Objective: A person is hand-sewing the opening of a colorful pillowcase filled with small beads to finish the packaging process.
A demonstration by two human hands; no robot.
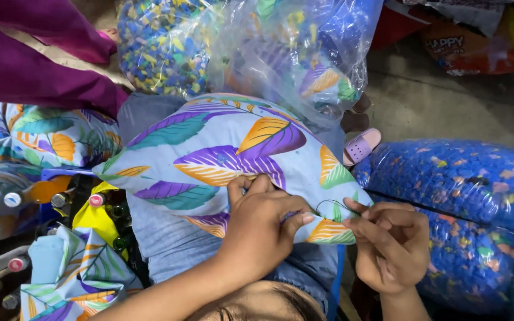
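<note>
Bare concrete floor at upper right, crowded with clear plastic sacks of blue foam chips; at centre frame, across a denim lap, a plump leaf-print cushion; left hand pinching its seam shut; right hand curled, fingertips gripping thin thread.

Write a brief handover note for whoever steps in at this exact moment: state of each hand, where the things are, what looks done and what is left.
Left hand: pinching the cushion edge shut, on the lap.
Right hand: fingers closed on a dark thread looping up from the cushion's corner; any needle is too small to see.
Around: bags of foam chips at the right and ahead, spare leaf-print covers and thread spools at the left.
Done: cushion looks stuffed, and sewing seems begun at the corner.
Left: probably the stretch of edge under the left hand; how far the seam runs is hidden.
</note>
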